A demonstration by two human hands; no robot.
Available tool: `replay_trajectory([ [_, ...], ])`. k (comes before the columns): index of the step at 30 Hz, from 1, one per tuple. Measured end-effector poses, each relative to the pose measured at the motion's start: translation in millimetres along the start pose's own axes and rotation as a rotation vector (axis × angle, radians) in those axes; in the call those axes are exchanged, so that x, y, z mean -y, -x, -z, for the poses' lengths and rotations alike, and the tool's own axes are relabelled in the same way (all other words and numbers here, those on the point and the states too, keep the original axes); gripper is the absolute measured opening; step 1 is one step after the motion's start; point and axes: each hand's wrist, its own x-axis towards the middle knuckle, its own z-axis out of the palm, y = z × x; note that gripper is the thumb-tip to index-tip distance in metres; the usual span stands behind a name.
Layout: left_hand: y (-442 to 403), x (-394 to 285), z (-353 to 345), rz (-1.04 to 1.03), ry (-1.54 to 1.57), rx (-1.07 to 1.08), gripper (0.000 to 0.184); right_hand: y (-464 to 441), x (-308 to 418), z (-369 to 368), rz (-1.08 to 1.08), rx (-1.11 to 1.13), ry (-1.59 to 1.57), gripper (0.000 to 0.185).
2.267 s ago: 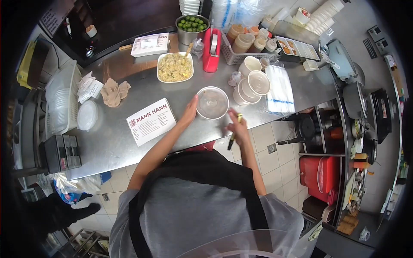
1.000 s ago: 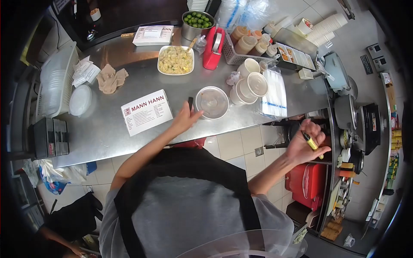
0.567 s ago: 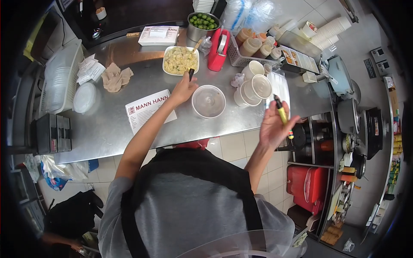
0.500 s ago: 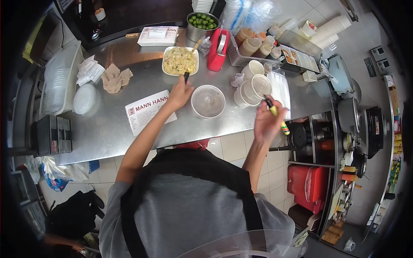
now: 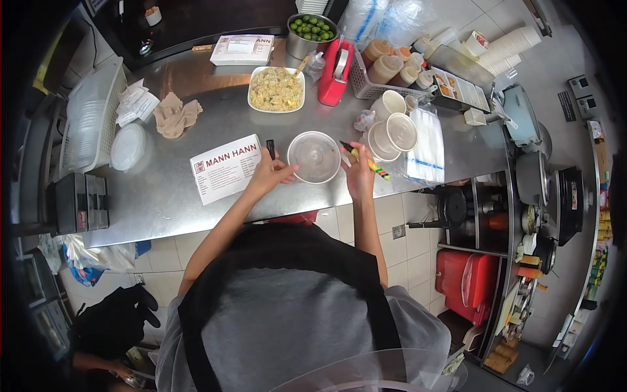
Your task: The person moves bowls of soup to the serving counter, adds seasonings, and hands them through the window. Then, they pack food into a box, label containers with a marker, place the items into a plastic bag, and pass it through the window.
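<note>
My left hand [image 5: 271, 174] pinches a black marker cap [image 5: 270, 149], and its fingertips reach the left rim of a round lidded container [image 5: 314, 157]. On the container's other side, my right hand [image 5: 359, 173] grips a marker [image 5: 373, 167] with a yellow, multicoloured barrel and a dark tip pointing up and left. The clear lid looks slightly cloudy. Left of my left hand lies a white box printed "MANN HANN" [image 5: 225, 168]. A square white bowl of fried rice [image 5: 277, 107] sits beyond, with a spoon handle at its edge.
White lidded tubs [image 5: 385, 145] stand to the right beside plastic-wrapped white packs [image 5: 428, 147]. Farther back are a red tape dispenser [image 5: 334, 85], a basket of sauce bottles [image 5: 375, 88] and a pot of limes [image 5: 307, 46]. At lower left, another person's arm [image 5: 98, 362] shows.
My right hand has moved left, bringing the marker to the round container. My left hand has drawn back from near the rice bowl, with the black cap, to the container's left rim.
</note>
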Motion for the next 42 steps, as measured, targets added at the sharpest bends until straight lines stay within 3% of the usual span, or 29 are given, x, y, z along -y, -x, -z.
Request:
replay_trajectory([
  [1, 3.1, -3.8, -0.3, 0.011, -0.062, 0.005, 0.054, 3.2, 1.5, 2.1, -0.024, 0.002, 0.011, 0.024],
  [6, -1.0, -1.8, 3.1, 0.058, -0.042, 0.091, 0.061, -16.8, -7.3, -4.1, 0.332, 0.152, 0.394, 0.021],
  [10, -14.6, -2.6, 12.8, -0.107, -0.084, -0.036, 0.063, -18.1, -3.6, -40.3, 0.256, 0.173, 0.239, 0.009],
  [13, -9.9, -17.6, 12.8, 0.024, -0.098, -0.047, 0.062, -22.5, -9.7, -48.1, 0.298, 0.336, 0.305, 0.007],
  [17, -10.4, -8.6, 8.6, 0.088, -0.025, -0.017, 0.061, -28.7, -26.8, -57.5, 0.114, 0.437, 0.377, 0.019],
  [18, -9.7, -9.2, 7.4, 0.12, 0.028, -0.009, 0.061, -28.9, -30.3, -59.9, 0.098, 0.385, 0.465, 0.025],
  [21, -9.9, -9.6, 6.6, 0.161, 0.107, 0.0, 0.06, -35.1, -47.2, -52.6, 0.321, 0.365, 0.697, 0.026],
  [24, -8.7, -10.2, 6.6, 0.168, 0.106, -0.002, 0.058, -34.8, -49.9, -52.7, 0.286, 0.324, 0.663, 0.027],
  [27, -8.1, -12.3, 6.0, 0.168, 0.104, 0.002, 0.057, -30.2, -44.5, -57.9, 0.335, 0.308, 0.852, 0.024],
  [39, -8.4, -10.3, 8.1, 0.169, 0.125, 0.02, 0.061, -28.9, -43.2, -61.1, 0.454, 0.262, 0.866, 0.021],
  [42, -8.5, -10.0, 8.3, 0.172, 0.129, 0.024, 0.06, -27.7, -42.9, -62.2, 0.395, 0.243, 0.825, 0.021],
])
